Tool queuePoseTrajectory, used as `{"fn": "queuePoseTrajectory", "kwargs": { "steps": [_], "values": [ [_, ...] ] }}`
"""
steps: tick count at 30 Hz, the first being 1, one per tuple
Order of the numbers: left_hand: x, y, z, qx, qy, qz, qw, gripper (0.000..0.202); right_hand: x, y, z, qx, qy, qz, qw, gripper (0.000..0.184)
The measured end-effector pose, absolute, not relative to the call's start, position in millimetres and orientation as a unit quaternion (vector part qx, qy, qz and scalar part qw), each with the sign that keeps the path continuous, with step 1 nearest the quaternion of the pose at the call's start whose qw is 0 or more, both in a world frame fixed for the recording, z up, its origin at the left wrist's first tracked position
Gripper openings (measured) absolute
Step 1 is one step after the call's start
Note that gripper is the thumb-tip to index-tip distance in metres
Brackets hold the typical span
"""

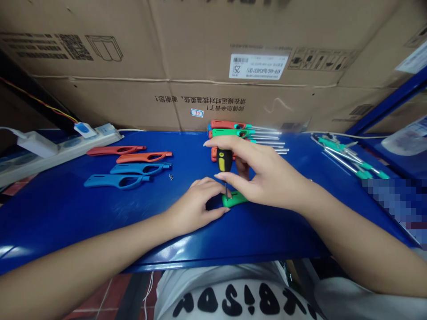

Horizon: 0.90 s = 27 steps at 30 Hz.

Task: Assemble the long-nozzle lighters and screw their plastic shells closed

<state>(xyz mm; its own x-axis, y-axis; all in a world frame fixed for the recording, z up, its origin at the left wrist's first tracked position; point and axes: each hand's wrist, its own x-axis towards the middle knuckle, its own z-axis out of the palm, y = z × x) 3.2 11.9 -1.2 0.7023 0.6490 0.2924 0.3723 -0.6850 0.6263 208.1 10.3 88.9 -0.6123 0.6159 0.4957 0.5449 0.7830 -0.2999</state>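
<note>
Green casing [234,199], partly hidden, seemed pinched by the left hand [197,203]; the right hand [267,173] gripped a screwdriver [224,161] over it.

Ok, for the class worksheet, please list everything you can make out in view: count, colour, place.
Loose handles: 4, red, orange, two blue, left
Screws: a few, silvery, beside them
Green handle: 1, green, front centre
Screwdriver: 1, black-yellow, above it
Rod-tipped tools: several, red and green visible, back centre
Rod parts: several, silver-green, right
Power strip: 1, white, left
Plugs: at least 2, white, there
Table: 1, blue, beneath
Cardboard: uncounted, brown, behind
Floor tiles: several, red, below
Shirt: 1, white, bottom
Left hand: 1, bare, on green handle
Right hand: 1, bare, holding screwdriver
</note>
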Motion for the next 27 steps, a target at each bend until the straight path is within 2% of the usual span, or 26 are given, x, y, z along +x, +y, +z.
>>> {"fn": "queuePoseTrajectory", "kwargs": {
  "steps": [4,9,12,14,17,23,27],
  "values": [
    [3,13,-2,0.881,0.288,0.257,0.273,0.023,211,10,80,-0.344,-0.867,-0.02,0.36,0.043],
    [2,12,0,0.885,0.279,0.246,0.279,0.021,220,12,80,-0.32,-0.853,0.089,0.402,0.035],
    [3,12,1,0.889,0.274,0.246,0.274,0.022,223,11,81,-0.307,-0.855,0.007,0.418,0.031],
    [3,12,1,0.889,0.273,0.245,0.273,0.022,222,9,81,-0.31,-0.859,-0.021,0.406,0.034],
    [2,12,1,0.89,0.277,0.239,0.273,0.022,222,6,79,-0.308,-0.87,0.031,0.383,0.042],
    [2,12,0,0.89,0.274,0.246,0.268,0.024,222,4,80,-0.332,-0.859,-0.038,0.387,0.036],
    [3,12,1,0.889,0.278,0.233,0.278,0.023,221,6,78,-0.32,-0.871,0.093,0.362,0.042]
  ]
}}
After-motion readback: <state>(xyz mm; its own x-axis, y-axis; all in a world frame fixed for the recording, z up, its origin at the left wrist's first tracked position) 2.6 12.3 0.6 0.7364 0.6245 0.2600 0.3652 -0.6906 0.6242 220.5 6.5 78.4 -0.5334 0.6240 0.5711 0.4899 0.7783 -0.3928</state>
